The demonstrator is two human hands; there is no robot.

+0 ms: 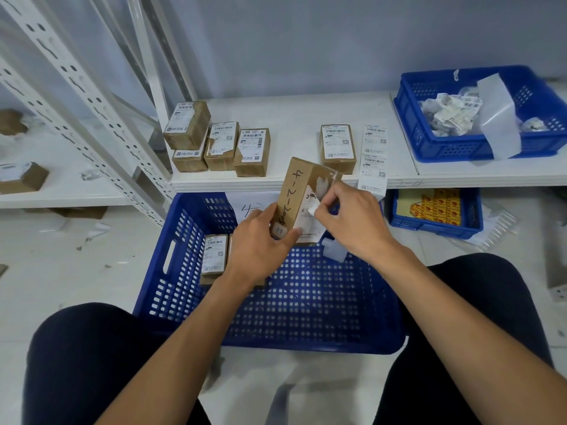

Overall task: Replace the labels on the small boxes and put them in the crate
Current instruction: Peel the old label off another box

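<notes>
Your left hand (260, 250) curls round the lower end of a small brown box (295, 191), holding it on end, slightly tilted, above the blue crate (306, 308). Your right hand (352, 222) pinches the edge of the white label (313, 208) on the box's side. One labelled box (214, 254) lies in the crate. Farther off, more boxes (221, 145) sit on the shelf (291, 118), near a strip of labels (372, 157).

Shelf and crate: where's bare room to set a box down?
Shelf: free strip between the box cluster and the lone box, plus the band behind them. Crate: near and right floor is bare; its far-left corner holds boxes. Crowded: shelf's left end, and the bin fills its right end.
</notes>
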